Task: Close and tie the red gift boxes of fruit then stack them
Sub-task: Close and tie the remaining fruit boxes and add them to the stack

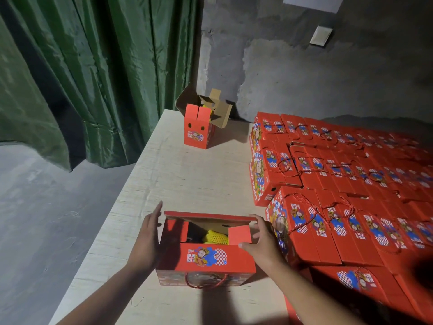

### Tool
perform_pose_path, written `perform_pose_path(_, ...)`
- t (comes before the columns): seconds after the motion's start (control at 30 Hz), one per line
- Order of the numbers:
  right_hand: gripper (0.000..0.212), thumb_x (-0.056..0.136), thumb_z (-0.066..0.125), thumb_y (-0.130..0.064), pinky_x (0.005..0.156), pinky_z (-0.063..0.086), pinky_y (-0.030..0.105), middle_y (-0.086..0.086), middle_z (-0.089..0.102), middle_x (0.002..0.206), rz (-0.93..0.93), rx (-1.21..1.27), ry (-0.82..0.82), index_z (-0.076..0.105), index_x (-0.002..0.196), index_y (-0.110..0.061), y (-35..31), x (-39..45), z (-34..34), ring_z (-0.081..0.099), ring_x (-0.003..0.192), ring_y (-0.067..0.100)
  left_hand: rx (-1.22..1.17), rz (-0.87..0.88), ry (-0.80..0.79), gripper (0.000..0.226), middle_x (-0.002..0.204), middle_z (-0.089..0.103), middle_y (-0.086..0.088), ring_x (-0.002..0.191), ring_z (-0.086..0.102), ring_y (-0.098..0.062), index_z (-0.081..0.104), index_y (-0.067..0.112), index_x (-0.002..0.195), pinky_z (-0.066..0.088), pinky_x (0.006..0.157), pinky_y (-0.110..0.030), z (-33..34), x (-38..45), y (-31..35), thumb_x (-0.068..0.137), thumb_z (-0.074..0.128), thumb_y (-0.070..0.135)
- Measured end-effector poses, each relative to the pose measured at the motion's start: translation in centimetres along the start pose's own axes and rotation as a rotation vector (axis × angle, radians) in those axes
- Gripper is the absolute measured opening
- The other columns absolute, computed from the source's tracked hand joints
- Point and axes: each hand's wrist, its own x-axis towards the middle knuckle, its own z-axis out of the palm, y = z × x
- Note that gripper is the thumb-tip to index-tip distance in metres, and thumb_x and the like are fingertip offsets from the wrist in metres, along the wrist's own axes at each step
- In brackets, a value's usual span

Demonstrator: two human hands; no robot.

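At the table's [187, 174] near edge, the half-open red gift box [206, 256] sits between both hands: left hand [146, 240] flat-fingered steadying its side, right hand [262, 242] with fingers curled on the far flap, likely folding it shut.

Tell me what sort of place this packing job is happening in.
Probably a makeshift packing or storage room: rows of closed red gift boxes stacked on the right, a bare concrete wall, and a green curtain beside the wooden worktable.
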Motion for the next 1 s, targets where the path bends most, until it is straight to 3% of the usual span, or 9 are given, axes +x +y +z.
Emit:
perform_pose_path(0.17,0.059,0.068,0.092,-0.032,0.101,0.036,0.011,-0.018,0.048,0.122,-0.157,-0.148,0.001,0.062,0.118,-0.034,1.9,-1.3,-0.5,0.048,0.12,-0.003,0.18,0.251,-0.12,0.072,0.158,0.035,0.013,0.145,0.038,-0.01,0.05,0.041,0.146,0.044,0.112,-0.035,-0.3,-0.9,-0.4,0.087,0.077,0.008)
perform_pose_path(0.23,0.062,0.069,0.087,-0.049,0.108,0.033,0.015,-0.021,0.043,0.13,-0.198,-0.199,-0.042,0.061,0.123,-0.033,2.4,-1.7,-0.4,0.04,0.129,-0.006,0.217,0.323,-0.19,0.065,0.161,0.033,0.012,0.151,0.029,-0.012,0.047,0.028,0.151,0.037,0.118,-0.037,-0.1,-1.5,-0.7,0.092,0.073,0.024)
perform_pose_path(0.3,0.066,0.071,0.078,-0.063,0.113,0.032,0.023,-0.02,0.038,0.139,-0.225,-0.247,-0.065,0.058,0.126,-0.032,2.7,-1.9,-0.1,0.035,0.136,-0.002,0.285,0.328,-0.232,0.068,0.164,0.026,0.01,0.155,0.016,-0.011,0.039,0.024,0.156,0.023,0.125,-0.031,-0.1,-1.8,-0.5,0.097,0.055,0.054)
perform_pose_path(0.37,0.063,0.076,0.07,-0.067,0.114,0.034,0.029,-0.018,0.035,0.146,-0.239,-0.299,-0.061,0.056,0.125,-0.03,2.6,-1.6,0.2,0.034,0.141,0.004,0.365,0.319,-0.257,0.075,0.164,0.023,0.01,0.156,0.012,-0.012,0.035,0.024,0.158,0.015,0.125,-0.025,-0.3,-1.6,-0.2,0.097,0.035,0.067)
perform_pose_path(0.53,0.054,0.089,0.066,-0.059,0.113,0.036,0.027,-0.009,0.034,0.159,-0.278,-0.416,-0.1,0.049,0.127,-0.024,1.2,0.0,1.2,0.039,0.142,0.01,0.602,0.285,-0.289,0.075,0.155,0.035,0.01,0.146,0.028,-0.019,0.029,0.034,0.158,0.04,0.11,-0.043,-0.3,0.0,1.4,0.095,0.029,0.073)
perform_pose_path(0.67,0.062,0.1,0.053,-0.056,0.123,0.022,0.028,-0.004,0.033,0.163,-0.335,-0.583,-0.187,0.039,0.151,-0.024,-0.2,1.2,2.3,0.027,0.152,0.014,0.757,0.226,-0.389,0.08,0.165,0.024,0.001,0.154,0.016,-0.024,0.014,0.036,0.161,0.021,0.121,-0.052,1.1,1.7,2.2,0.094,0.03,0.075)
perform_pose_path(0.73,0.062,0.102,0.047,-0.056,0.12,0.024,0.028,-0.005,0.033,0.161,-0.377,-0.687,-0.181,0.032,0.157,-0.03,-0.5,1.5,2.4,0.029,0.15,0.014,0.755,0.199,-0.451,0.076,0.169,0.015,-0.002,0.157,0.008,-0.027,0.003,0.041,0.161,0.014,0.123,-0.055,1.7,2.4,2.2,0.097,0.029,0.072)
perform_pose_path(0.87,0.064,0.104,0.043,-0.054,0.113,0.04,0.035,0.0,0.028,0.158,-0.362,-0.79,-0.202,0.016,0.16,-0.04,-0.7,1.9,2.6,0.041,0.14,0.021,0.753,0.227,-0.455,0.067,0.165,0.023,-0.005,0.15,0.017,-0.031,-0.003,0.05,0.157,0.033,0.114,-0.053,2.3,3.0,2.0,0.098,0.024,0.067)
perform_pose_path(1.0,0.063,0.105,0.041,-0.051,0.113,0.041,0.037,0.004,0.022,0.158,-0.344,-0.811,-0.21,0.011,0.16,-0.041,-0.8,1.8,3.0,0.038,0.14,0.025,0.728,0.222,-0.444,0.067,0.164,0.022,-0.004,0.149,0.016,-0.029,-0.004,0.05,0.156,0.04,0.108,-0.053,2.5,3.1,1.8,0.097,0.023,0.068)
